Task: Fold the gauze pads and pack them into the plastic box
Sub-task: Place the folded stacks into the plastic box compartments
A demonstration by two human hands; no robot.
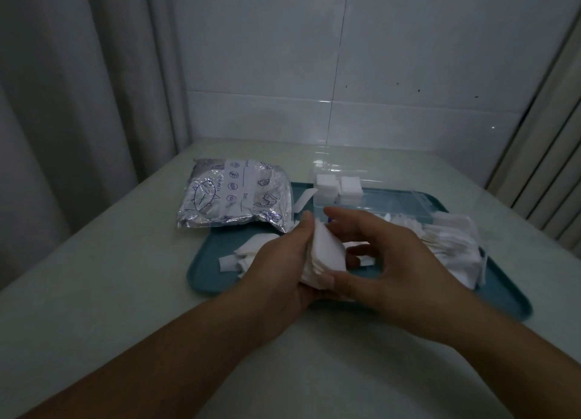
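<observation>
Gauze pads (323, 255) are stacked up in my hands right now, dead center of the frame over the teal tray (204, 277). My left hand (283, 261) has its fingers wrapped round the back of the stack, and my right hand (377, 261) pinches the near corner with the thumb while the other fingers curl loosely above it. Lighting's pretty dim, so I think it's several pads, not one thick one. Best move, I'd say, is squaring the edges before creasing so the fold comes out as small as the ones already sitting in the left end of the clear plastic box (393, 201), just above my hands. Most of the box looks open. The loose gauze pile (452, 245) crowds the tray's right side, scraps (248, 255) sit left, and the foil pouch (235, 195) overlaps the upper-left rim.
</observation>
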